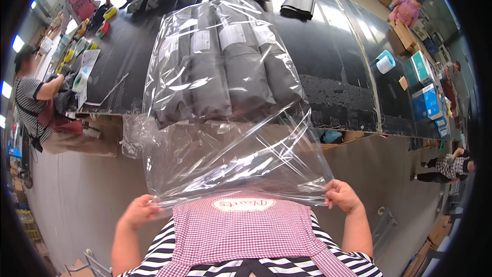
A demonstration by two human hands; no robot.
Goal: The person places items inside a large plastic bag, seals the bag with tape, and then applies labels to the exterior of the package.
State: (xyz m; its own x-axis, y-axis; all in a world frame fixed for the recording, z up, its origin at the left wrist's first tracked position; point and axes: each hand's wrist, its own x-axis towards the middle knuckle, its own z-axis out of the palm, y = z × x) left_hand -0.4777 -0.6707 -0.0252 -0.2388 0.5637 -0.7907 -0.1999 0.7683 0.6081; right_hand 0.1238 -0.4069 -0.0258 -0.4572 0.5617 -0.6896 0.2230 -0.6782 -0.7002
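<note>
Clear plastic bag (pixel 225 174): pinched at near edge in left hand (pixel 141 211) at 8 o'clock and right hand (pixel 342 196) at 4, well apart; running toward 12 onto table (pixel 333 54). Inside, toward 12: four dark plastic-wrapped packs (pixel 241 77), lengthwise roughly 12-to-6, nearly equidistant from both hands.

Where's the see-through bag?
In the head view's centre, the clear plastic bag covers four dark packages, its near edge between left hand and right hand.

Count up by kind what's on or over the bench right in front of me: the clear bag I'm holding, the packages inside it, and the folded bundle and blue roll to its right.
Clear plastic bag: 1
Dark grey packages: 4
Folded black bundle: 1
Blue roll: 1
Total: 7
</note>
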